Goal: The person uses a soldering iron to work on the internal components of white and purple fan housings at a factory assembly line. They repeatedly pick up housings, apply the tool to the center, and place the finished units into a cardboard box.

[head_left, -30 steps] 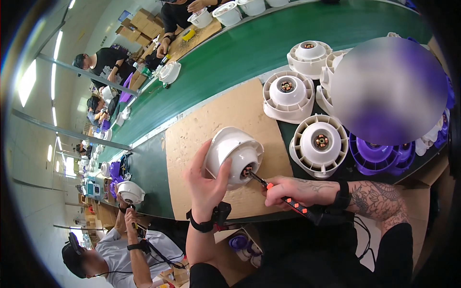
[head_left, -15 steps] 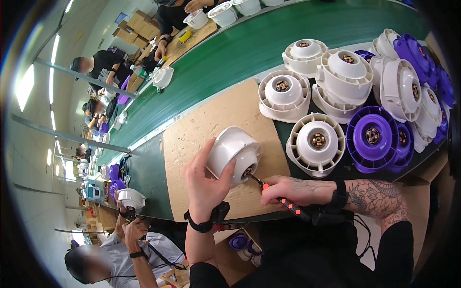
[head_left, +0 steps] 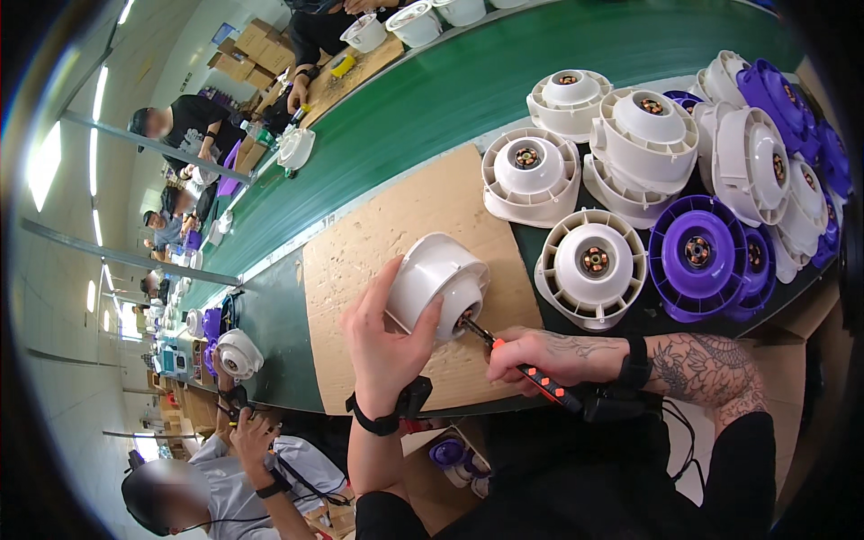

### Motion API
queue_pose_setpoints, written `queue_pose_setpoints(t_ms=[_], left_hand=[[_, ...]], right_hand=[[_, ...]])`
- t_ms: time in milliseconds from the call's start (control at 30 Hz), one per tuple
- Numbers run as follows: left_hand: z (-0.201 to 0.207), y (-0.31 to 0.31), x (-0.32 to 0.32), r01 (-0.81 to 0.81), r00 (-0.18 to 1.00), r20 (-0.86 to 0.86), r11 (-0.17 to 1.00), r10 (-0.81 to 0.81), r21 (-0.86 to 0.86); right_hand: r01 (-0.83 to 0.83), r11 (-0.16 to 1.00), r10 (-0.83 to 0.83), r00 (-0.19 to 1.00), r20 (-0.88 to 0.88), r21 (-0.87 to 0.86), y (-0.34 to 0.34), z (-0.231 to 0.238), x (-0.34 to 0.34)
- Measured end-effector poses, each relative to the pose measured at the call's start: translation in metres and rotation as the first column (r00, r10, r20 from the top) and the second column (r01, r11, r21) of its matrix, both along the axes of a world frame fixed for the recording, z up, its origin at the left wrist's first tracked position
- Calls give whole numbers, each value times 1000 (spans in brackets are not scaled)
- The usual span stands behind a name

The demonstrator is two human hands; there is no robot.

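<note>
A white plastic fan housing (head_left: 423,270) is tilted over the cardboard sheet, its round hub with copper motor coils facing toward my right hand. My left hand (head_left: 387,328) is closed around its side, thumb along the hub. In my right hand (head_left: 531,355) is a screwdriver (head_left: 544,382) with an orange and black handle. Its dark shaft reaches into the hub's centre, where the tip is hidden. Beneath both hands lies the worn brown cardboard sheet (head_left: 360,261).
White housings (head_left: 594,265) and purple housings (head_left: 697,252) crowd the right side, some stacked. A green conveyor belt (head_left: 405,117) runs behind the cardboard. At lower left a co-worker (head_left: 211,486) handles another white housing (head_left: 240,353). Further people work across the belt. An open box (head_left: 450,459) stands below the table edge.
My hands, the housing and the screwdriver stay almost in place; the screwdriver handle has turned slightly. The co-worker at lower left has turned their white housing and lowered one hand.
</note>
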State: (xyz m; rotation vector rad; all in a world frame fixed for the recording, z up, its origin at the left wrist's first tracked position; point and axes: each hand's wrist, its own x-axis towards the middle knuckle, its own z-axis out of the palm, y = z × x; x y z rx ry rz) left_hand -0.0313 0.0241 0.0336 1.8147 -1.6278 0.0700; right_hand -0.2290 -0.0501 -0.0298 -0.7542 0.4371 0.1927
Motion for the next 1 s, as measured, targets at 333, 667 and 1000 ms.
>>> queue_pose_setpoints(t_ms=[333, 667, 1000], left_hand=[[-63, 22, 4, -63, 947, -318, 944, -45, -323], [-4, 4, -6, -6, 975, 215, 968, 62, -251], [-30, 18, 14, -44, 957, 262, 954, 125, -297]], right_hand=[[-55, 982, 26, 987, 159, 182, -11, 19, -12], [-111, 898, 3, 970, 245, 426, -11, -2, -6], [-128, 952, 60, 969, 240, 277, -8, -17, 1]])
